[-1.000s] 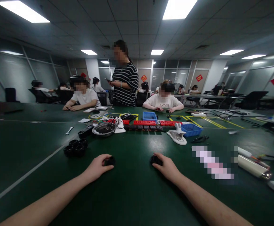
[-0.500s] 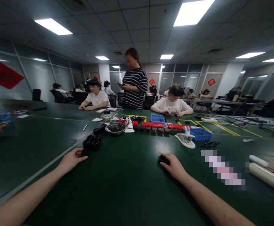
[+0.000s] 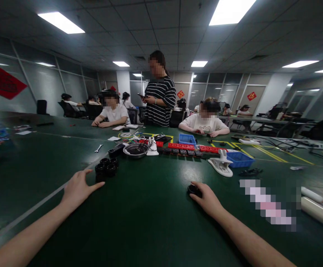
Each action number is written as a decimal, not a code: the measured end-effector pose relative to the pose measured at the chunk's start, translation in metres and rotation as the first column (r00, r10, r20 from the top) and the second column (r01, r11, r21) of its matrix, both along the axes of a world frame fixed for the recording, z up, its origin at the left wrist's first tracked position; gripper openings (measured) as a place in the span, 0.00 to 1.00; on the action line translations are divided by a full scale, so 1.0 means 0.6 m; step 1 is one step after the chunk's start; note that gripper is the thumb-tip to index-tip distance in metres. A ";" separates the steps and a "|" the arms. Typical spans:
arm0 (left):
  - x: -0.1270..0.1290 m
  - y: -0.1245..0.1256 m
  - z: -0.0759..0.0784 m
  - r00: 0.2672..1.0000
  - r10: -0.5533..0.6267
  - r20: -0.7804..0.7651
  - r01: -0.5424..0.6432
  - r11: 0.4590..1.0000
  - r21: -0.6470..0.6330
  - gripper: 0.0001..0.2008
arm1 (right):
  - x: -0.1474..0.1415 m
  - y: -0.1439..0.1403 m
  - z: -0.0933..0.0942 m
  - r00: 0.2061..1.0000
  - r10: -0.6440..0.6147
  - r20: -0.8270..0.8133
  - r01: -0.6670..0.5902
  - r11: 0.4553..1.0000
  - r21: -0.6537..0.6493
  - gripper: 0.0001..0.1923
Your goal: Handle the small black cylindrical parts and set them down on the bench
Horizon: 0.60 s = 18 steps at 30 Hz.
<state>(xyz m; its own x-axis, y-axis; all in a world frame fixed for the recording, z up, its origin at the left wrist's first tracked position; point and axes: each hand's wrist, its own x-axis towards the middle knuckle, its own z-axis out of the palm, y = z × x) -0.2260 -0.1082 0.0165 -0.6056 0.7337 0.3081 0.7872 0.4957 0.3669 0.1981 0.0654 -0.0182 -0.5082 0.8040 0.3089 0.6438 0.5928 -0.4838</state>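
Observation:
My left hand (image 3: 77,188) lies flat on the green table (image 3: 150,218), fingers apart and holding nothing, its fingertips just short of a cluster of several small black round parts (image 3: 106,168). My right hand (image 3: 206,197) rests on the table to the right with its fingers curled over one small black round part (image 3: 193,190), which is mostly hidden under the fingers.
Farther back lie a metal bowl (image 3: 135,150), red and black strips (image 3: 182,148), two blue trays (image 3: 238,158), a white clip (image 3: 220,166), a wrench (image 3: 97,148) and white rolls (image 3: 318,213) at right. Two people sit and one stands (image 3: 159,97) across the table.
My left hand carried its black part left to the cluster, set it down and let go, then drew back open. My right hand has stayed on its part. The view swung left.

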 end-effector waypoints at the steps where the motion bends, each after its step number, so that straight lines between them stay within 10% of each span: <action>1: 0.025 -0.003 0.007 0.995 -0.060 -0.083 0.063 0.997 0.038 0.35 | -0.002 -0.001 0.000 1.000 -0.013 -0.009 0.012 1.000 -0.010 0.24; 4: 0.125 0.003 0.027 0.915 -0.397 -0.074 0.400 0.916 0.030 0.29 | -0.011 -0.011 0.004 0.999 0.031 -0.025 -0.032 0.999 -0.043 0.32; 8: 0.265 0.064 0.042 0.664 -0.748 0.006 0.748 0.663 -0.019 0.24 | -0.016 -0.023 0.008 0.991 0.121 -0.056 -0.122 0.992 -0.022 0.41; 14: 0.398 0.191 0.034 0.487 -0.871 0.060 0.864 0.471 -0.177 0.30 | 0.012 -0.004 0.007 0.987 -0.027 -0.161 0.026 1.000 -0.012 0.28; 18: 0.399 0.216 0.035 0.470 -0.879 0.076 0.866 0.443 -0.230 0.19 | 0.021 0.009 0.009 0.983 -0.050 -0.177 0.040 0.997 -0.058 0.26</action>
<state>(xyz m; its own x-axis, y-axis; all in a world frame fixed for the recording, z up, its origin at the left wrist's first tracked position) 0.0135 0.0213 0.0372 0.4030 0.9114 0.0838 0.8614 -0.4086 0.3018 0.2109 0.0706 -0.0130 -0.4113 0.8430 0.3467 0.5697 0.5347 -0.6242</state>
